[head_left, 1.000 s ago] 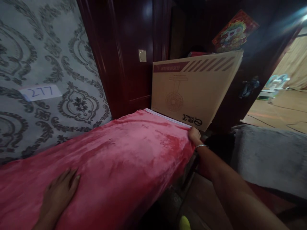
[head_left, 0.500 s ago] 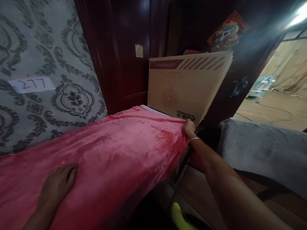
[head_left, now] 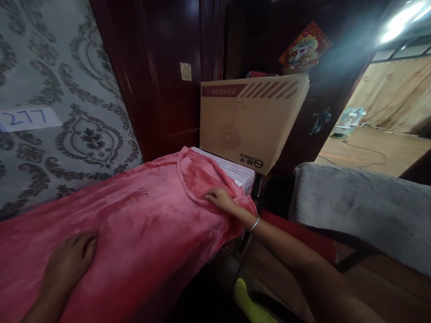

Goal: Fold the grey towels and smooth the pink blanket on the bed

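Note:
A pink plush blanket [head_left: 148, 215] covers a long raised surface, perhaps a bed. Its far corner is folded back, baring a striped mattress or sheet [head_left: 235, 168] with a small white label. My right hand [head_left: 220, 197], with a silver bracelet on the wrist, has its fingers closed on the turned-back edge of the blanket. Flat on the near left part of the blanket lies my left hand [head_left: 69, 258], fingers stretched out and thumb a little apart, gripping nothing.
Beyond the far end stands a cardboard fan box [head_left: 252, 121], printed upside down, by dark red doors [head_left: 161, 67]. Patterned wallpaper [head_left: 94, 130] borders the left side. A grey fluffy cover [head_left: 357, 206] is at right, and a yellow-green object [head_left: 247, 300] is below.
My right hand has drawn the blanket's far corner back toward me and leftward, exposing the striped surface. My left hand stays on the blanket. The view has turned slightly right.

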Motion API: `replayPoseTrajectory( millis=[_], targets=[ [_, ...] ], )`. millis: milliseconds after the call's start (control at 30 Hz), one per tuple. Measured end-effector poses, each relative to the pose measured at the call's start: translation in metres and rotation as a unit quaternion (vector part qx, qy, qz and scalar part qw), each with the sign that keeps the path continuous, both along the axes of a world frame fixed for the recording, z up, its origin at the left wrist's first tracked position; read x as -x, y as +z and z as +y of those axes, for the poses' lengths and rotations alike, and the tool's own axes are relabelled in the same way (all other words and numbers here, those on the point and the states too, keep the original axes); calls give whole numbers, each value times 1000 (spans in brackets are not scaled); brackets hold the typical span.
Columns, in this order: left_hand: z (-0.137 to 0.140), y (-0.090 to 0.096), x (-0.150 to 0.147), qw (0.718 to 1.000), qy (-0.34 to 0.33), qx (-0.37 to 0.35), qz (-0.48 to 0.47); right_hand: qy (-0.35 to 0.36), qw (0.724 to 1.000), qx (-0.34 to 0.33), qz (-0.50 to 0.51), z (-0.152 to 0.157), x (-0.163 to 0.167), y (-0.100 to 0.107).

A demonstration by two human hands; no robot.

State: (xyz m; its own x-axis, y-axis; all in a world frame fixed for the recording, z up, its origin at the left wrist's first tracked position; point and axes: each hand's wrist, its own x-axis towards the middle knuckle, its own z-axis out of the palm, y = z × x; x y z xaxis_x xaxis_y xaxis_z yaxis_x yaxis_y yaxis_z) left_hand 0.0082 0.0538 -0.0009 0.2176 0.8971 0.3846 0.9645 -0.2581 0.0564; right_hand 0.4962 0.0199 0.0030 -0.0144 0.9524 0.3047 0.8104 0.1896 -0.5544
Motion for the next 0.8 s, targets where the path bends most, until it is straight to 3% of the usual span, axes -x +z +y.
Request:
replayPoseTrajectory(
  millis=[133, 233, 400, 800],
  targets=[
    [0, -2, 0, 1000, -1, -15, -5, -191, 981, -18, -28, 2, -52, 7],
    [0, -1, -1, 1000, 2, -16, -5, -256, 965, 26, -50, -2, -86, 6],
    [-1, 0, -1, 1000, 1, -15, 1, -266, 956, 90, -90, -3, -95, -6],
    [2, 0, 5, 999, -12, -29, 9, -322, 929, 124, -136, 22, -109, -9]
  ],
)
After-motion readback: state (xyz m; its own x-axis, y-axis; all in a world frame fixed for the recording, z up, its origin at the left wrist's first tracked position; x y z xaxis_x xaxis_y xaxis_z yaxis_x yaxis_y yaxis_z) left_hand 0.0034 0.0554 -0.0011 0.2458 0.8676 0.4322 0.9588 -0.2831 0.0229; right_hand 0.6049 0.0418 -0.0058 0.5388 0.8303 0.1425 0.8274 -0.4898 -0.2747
